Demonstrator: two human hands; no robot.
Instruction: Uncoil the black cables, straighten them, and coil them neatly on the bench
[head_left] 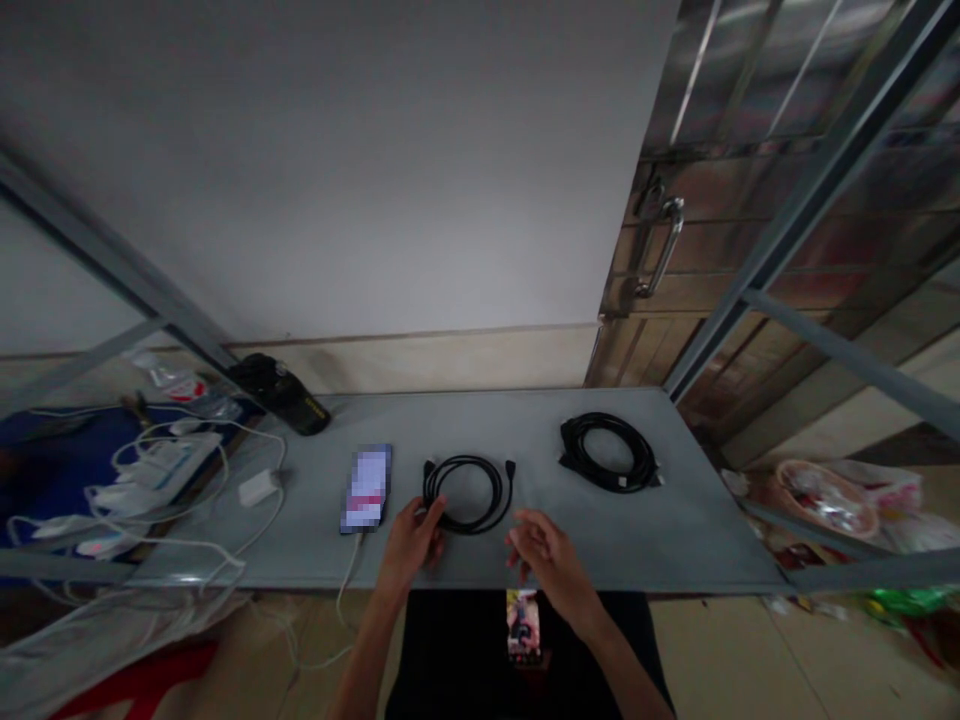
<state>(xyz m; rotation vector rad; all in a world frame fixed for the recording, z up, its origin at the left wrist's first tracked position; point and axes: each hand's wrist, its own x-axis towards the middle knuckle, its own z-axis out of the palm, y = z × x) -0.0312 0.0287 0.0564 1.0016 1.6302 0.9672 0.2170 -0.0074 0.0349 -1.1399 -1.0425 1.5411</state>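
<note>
A coiled black cable [469, 530] lies on the grey tabletop, its loops spread in a ring with dark connector ends at upper left and upper right. My left hand [409, 542] has its thumb and fingers closed on the lower left side of that coil. Just off the coil's lower right is my right hand [546, 560], its fingers loosely bent and apart, with no object visible in them. A second, thicker black cable coil [645, 455] rests farther right. Left of my left hand lies a phone [366, 488] with a lit, blurred screen and a white cord plugged in.
A white power strip [161, 472] with tangled white cords and a white adapter [259, 487] sit at left. Behind them lie a black object [289, 395] and a clear bottle [176, 383]. Metal frame posts [802, 190] flank the table [697, 530]; a small colourful-faced item [523, 625] is on my lap.
</note>
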